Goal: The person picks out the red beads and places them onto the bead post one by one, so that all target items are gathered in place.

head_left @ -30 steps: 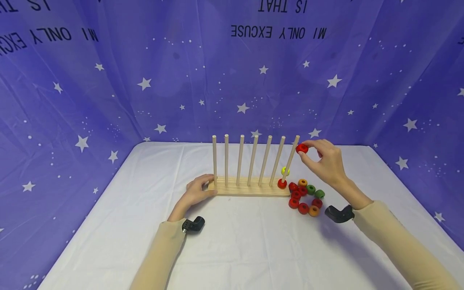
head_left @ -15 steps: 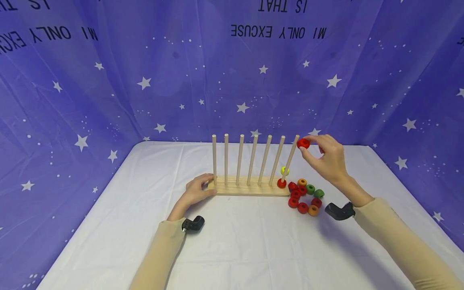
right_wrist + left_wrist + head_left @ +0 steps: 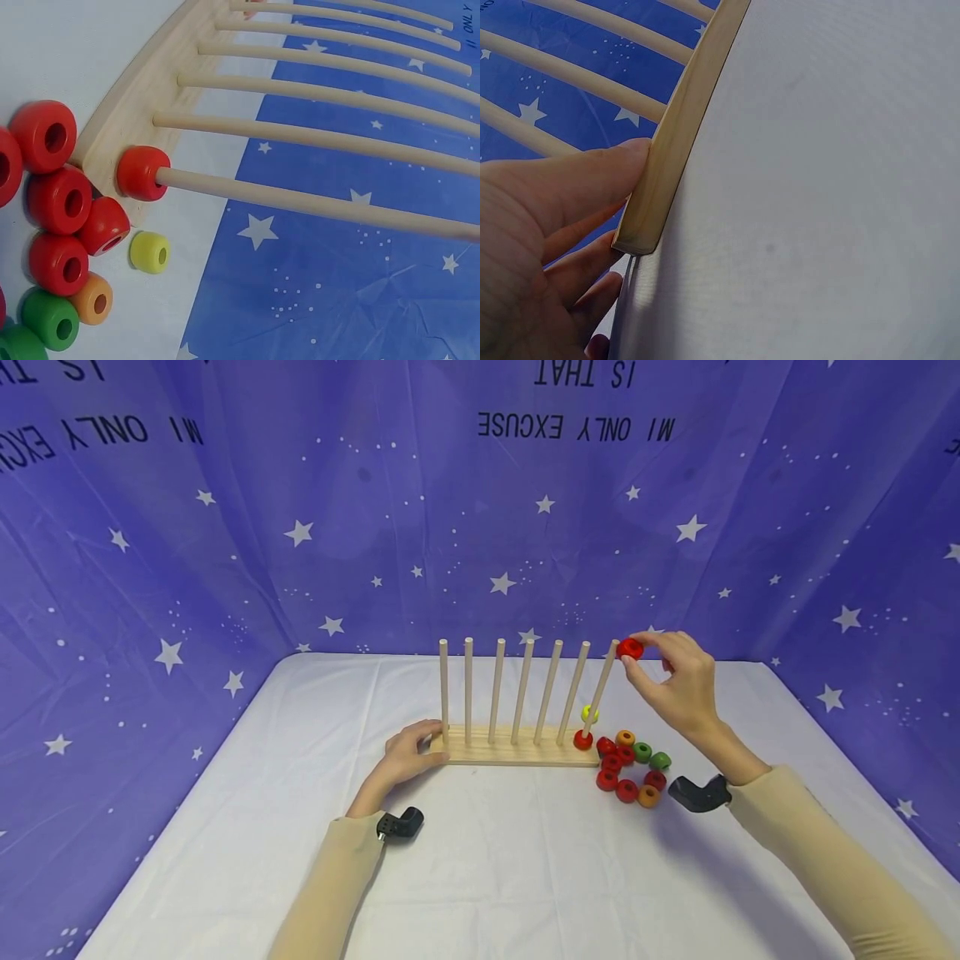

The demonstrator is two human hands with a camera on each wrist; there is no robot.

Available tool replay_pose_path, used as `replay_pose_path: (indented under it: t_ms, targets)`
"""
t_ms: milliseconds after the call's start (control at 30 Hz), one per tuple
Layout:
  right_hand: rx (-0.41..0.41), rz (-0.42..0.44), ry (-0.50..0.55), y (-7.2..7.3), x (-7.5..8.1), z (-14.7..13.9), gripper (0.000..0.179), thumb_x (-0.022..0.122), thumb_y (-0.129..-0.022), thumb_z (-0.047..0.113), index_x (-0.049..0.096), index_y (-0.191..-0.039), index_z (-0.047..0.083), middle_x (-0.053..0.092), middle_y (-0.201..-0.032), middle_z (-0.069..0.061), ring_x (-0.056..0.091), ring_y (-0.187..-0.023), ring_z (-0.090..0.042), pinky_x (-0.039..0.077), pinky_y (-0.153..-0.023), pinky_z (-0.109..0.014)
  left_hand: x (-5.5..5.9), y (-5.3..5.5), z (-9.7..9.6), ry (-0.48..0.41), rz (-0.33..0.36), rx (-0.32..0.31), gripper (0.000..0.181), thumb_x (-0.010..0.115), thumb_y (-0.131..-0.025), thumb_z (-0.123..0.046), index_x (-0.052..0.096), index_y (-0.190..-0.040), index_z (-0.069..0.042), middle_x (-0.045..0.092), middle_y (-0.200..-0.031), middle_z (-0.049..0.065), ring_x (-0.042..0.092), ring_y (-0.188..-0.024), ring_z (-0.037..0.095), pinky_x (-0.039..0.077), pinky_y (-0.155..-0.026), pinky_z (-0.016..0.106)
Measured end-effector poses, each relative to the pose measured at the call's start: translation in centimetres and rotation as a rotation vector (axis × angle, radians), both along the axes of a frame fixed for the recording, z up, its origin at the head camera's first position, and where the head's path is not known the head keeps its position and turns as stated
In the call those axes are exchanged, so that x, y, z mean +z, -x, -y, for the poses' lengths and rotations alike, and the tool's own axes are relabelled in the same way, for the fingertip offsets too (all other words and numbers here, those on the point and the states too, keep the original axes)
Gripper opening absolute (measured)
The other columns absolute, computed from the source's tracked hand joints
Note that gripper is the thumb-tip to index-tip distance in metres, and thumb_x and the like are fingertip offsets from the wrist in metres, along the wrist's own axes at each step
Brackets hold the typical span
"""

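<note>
A wooden peg board [image 3: 517, 752] with several upright pegs stands on the white table. My left hand [image 3: 408, 753] grips its left end; in the left wrist view the thumb [image 3: 607, 176] lies on the board's front edge, with fingers behind the end. My right hand [image 3: 678, 681] pinches a red bead [image 3: 631, 649] between thumb and fingertips, right beside the top of the rightmost peg [image 3: 602, 687]. Another red bead [image 3: 144, 173] sits at the foot of that peg. The right wrist view shows neither the right hand nor the bead it holds.
Loose red, green and orange beads [image 3: 627, 790] lie clustered off the board's right end. A yellow bead [image 3: 151, 252] lies behind that end. A blue star-patterned cloth [image 3: 480, 527] hangs behind the white table [image 3: 487, 860].
My right hand has risen a little with the red bead, from beside the upper peg to the level of its tip. The left hand and the board have stayed put.
</note>
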State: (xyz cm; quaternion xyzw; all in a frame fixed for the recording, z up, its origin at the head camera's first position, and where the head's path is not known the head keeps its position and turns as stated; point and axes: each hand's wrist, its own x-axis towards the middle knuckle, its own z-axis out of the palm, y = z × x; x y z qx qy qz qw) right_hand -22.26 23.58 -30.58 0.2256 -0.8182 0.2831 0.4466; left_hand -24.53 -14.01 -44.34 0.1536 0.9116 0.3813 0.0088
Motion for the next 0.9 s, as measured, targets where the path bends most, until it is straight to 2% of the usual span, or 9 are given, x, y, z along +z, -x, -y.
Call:
replay_pose_path:
  t_ms: [133,333,633,900]
  targets:
    - [-0.002,-0.007,-0.003,0.1,0.2,0.0,0.026,0.072,-0.075,0.009,0.069,-0.098,-0.001,0.065,-0.077,-0.016,0.038,-0.062,-0.018,0.026,-0.059,-0.013,0.0,0.0,0.0,0.012,-0.005,0.0,0.051,0.07,-0.08,-0.024,0.057,-0.127,-0.007,0.051,-0.139,0.015,0.047,-0.128,0.039,0.026,-0.099,0.058]
    - [0.005,-0.016,-0.001,0.2,0.6,0.1,0.026,0.071,-0.076,0.012,0.069,-0.098,-0.001,0.064,-0.077,-0.016,0.035,-0.063,-0.012,0.025,-0.059,-0.013,0.0,0.0,0.0,0.002,0.006,0.006,0.051,0.069,-0.08,-0.023,0.057,-0.127,-0.008,0.051,-0.14,0.014,0.046,-0.129,0.038,0.025,-0.101,0.058]
    - [0.017,-0.014,0.0,0.7,0.8,0.4,0.025,0.072,-0.075,0.01,0.069,-0.098,-0.001,0.066,-0.079,-0.017,0.036,-0.061,-0.013,0.024,-0.058,-0.015,0.3,-0.2,-0.2,-0.013,0.021,0.01,0.052,0.07,-0.08,-0.023,0.057,-0.128,-0.007,0.051,-0.14,0.014,0.045,-0.131,0.037,0.024,-0.103,0.058]
    - [0.021,0.002,0.007,0.8,1.1,0.8,0.024,0.071,-0.076,0.007,0.07,-0.099,0.0,0.069,-0.083,-0.017,0.034,-0.064,-0.007,0.023,-0.058,-0.012,0.2,0.0,-0.1,0.001,0.018,0.008,0.052,0.07,-0.08,-0.024,0.057,-0.128,-0.008,0.051,-0.14,0.012,0.045,-0.131,0.036,0.026,-0.101,0.057]
